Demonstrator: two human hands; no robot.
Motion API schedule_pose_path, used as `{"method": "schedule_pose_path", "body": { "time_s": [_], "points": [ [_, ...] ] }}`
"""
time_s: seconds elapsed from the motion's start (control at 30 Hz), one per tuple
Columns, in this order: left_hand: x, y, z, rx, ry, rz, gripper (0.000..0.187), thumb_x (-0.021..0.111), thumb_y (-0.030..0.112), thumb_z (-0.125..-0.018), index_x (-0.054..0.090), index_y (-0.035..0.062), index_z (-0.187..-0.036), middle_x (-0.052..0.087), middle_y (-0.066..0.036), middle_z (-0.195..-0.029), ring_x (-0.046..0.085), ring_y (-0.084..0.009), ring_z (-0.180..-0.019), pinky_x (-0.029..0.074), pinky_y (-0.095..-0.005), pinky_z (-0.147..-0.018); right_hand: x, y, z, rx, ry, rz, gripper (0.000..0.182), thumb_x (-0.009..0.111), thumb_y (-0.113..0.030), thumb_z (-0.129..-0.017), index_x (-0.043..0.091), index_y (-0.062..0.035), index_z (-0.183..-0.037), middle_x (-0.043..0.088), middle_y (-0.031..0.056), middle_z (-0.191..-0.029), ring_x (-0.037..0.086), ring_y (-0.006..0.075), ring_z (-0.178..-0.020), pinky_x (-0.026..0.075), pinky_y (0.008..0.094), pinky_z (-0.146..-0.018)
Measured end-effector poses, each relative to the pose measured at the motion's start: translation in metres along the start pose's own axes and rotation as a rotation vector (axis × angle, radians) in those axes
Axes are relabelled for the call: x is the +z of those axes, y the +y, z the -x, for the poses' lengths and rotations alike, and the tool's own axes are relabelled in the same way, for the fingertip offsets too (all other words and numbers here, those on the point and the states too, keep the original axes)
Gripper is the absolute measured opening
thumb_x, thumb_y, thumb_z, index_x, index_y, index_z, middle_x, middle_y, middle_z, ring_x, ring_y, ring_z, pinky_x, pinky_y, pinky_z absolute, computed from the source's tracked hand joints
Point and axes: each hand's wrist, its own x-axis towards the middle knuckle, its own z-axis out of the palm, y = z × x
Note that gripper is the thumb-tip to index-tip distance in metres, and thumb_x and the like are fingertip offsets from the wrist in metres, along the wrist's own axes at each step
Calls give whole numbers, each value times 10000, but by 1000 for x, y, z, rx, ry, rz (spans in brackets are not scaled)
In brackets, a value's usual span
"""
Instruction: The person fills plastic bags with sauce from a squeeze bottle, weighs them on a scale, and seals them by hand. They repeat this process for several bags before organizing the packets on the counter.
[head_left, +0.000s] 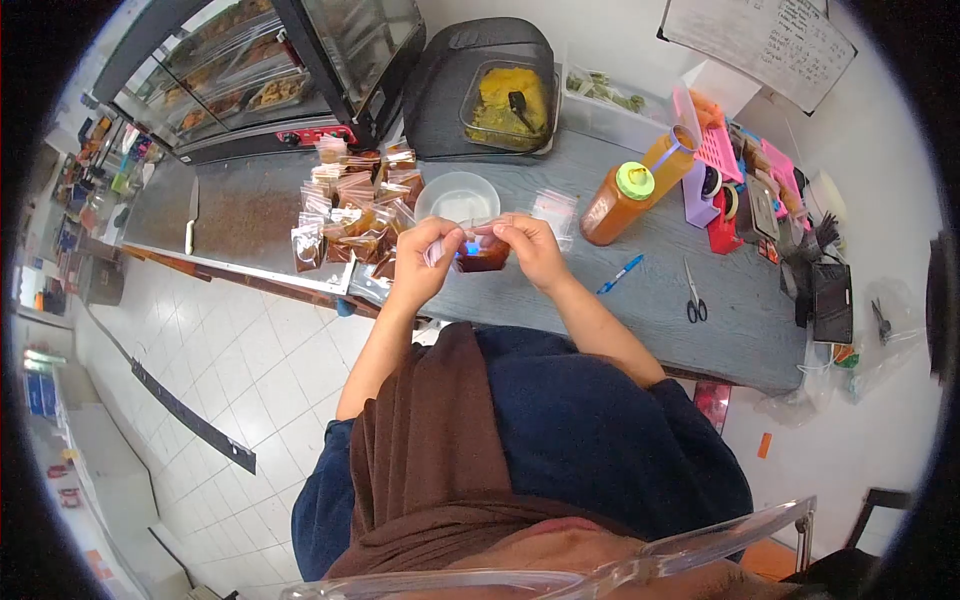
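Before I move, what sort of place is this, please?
Probably a small food shop's packing counter: a glass display cabinet of food, many sauce-filled bags, and a sauce bottle.

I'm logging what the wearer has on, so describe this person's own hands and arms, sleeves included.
The left hand and right hand are bare, with no gloves. No watch or bracelet shows. The navy sleeves are loose and plain, ending around the elbows.

There are one held bag (pixel 484 256), one knife (pixel 193 212), one pen (pixel 621 274), one pair of scissors (pixel 694 294), one round bowl (pixel 458 194) and, overlapping too much for an exact count, perhaps over a dozen piled bags (pixel 352 222)
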Motion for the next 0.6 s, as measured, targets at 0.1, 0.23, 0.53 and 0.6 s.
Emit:
{"method": "schedule_pose_path", "body": {
  "time_s": [0.1,0.23,0.53,0.6],
  "points": [
    [-6,4,1,69,-5,-75,55,633,68,-834,643,18,-813,621,-92,-713,577,-220,-663,450,-309,-621,16,-3,-7,-57,2,-42,149,558,-53,-900,676,21,-953,642,58,-933,601,119,-869,486,252,-774],
    [-13,14,1,199,-25,-242,42,660,43,-779,640,17,-805,631,-107,-742,570,-269,-692,455,-342,-631,22,-6,-15,-61,-45,85,104,631,-62,-856,679,17,-903,649,64,-916,616,128,-868,504,269,-778],
    [-34,9,18,188,53,-380,70,673,17,-727,629,18,-781,630,-108,-738,562,-285,-698,449,-368,-635,42,-9,-27,-107,-80,426,200,742,-162,-786,637,6,-752,622,57,-724,577,97,-696,474,259,-637],
    [-39,3,25,172,52,-373,64,673,17,-732,626,16,-774,626,-108,-731,558,-286,-694,448,-367,-633,44,-5,-29,-93,-85,494,256,759,-192,-772,609,-4,-682,585,52,-655,534,87,-621,438,259,-565]
  ]
}}
